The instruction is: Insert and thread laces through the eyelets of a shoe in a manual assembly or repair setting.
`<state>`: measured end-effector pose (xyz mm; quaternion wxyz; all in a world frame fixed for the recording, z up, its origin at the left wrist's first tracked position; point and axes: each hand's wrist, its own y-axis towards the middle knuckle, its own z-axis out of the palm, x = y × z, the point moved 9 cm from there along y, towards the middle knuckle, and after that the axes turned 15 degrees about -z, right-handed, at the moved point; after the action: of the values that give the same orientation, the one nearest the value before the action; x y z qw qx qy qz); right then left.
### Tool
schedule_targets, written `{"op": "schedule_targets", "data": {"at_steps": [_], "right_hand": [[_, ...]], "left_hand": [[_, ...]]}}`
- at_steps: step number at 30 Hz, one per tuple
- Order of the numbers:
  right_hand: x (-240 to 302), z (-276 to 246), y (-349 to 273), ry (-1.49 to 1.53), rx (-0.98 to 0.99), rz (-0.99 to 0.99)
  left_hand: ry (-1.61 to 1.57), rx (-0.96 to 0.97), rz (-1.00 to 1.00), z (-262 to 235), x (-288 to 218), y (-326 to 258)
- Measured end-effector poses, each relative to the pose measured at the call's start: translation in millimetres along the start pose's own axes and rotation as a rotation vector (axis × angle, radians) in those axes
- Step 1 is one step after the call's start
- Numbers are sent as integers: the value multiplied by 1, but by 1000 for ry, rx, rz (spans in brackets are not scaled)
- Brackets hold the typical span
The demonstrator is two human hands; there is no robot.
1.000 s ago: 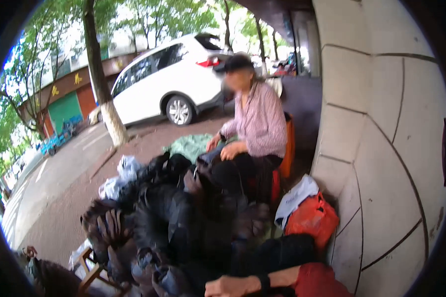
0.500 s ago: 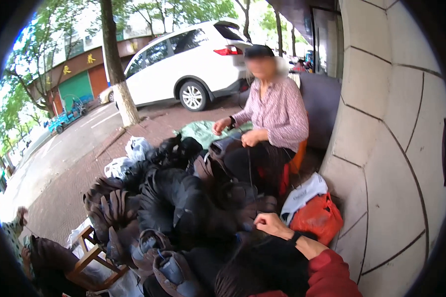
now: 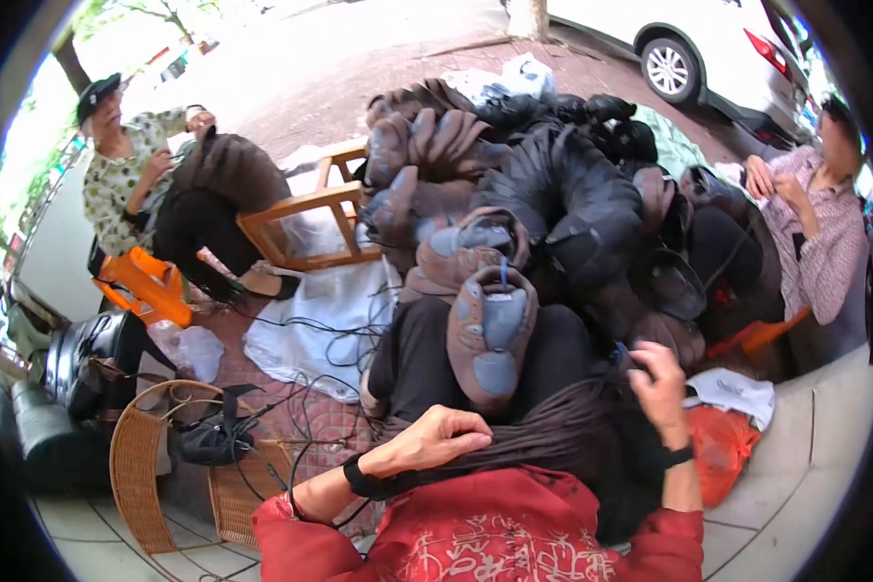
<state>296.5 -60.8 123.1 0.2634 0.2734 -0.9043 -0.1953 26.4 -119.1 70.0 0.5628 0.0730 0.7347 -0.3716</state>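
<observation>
A brown and grey-blue shoe point(image 3: 493, 339) stands upright between my knees, with a blue strip at its opening. Across my lap lies a thick bundle of dark brown shoelaces point(image 3: 563, 427). My left hand point(image 3: 436, 441) rests at the bundle's left end, its fingers curled in; whatever they may hold is hidden. Raised over the right side of my lap is my right hand point(image 3: 662, 388), fingers bent together and slightly blurred. A small blue bit shows beside its fingertips, but I cannot make out what is between them.
A large heap of shoes point(image 3: 563, 184) spreads ahead. One person point(image 3: 131, 175) sits at left behind a wooden stool point(image 3: 310, 228), another point(image 3: 820, 223) at right. A wicker chair point(image 3: 141, 466), loose black cords point(image 3: 306, 417) and a red plastic bag point(image 3: 718, 451) lie nearby.
My view has swung left and down, bringing my lap, left hand and the left-hand person into sight. My right hand now appears farther right, with its fingers raised.
</observation>
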Motion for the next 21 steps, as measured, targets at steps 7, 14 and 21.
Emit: {"op": "schedule_targets", "data": {"at_steps": [7, 14, 21], "right_hand": [[125, 115, -8, 852, 446, 184], [54, 72, -13, 907, 251, 181], [-19, 62, -16, 360, 260, 206]], "left_hand": [[192, -123, 178, 22, -34, 7], [-28, 37, -177, -2, 17, -4], [-11, -16, -131, -22, 14, -13]]}}
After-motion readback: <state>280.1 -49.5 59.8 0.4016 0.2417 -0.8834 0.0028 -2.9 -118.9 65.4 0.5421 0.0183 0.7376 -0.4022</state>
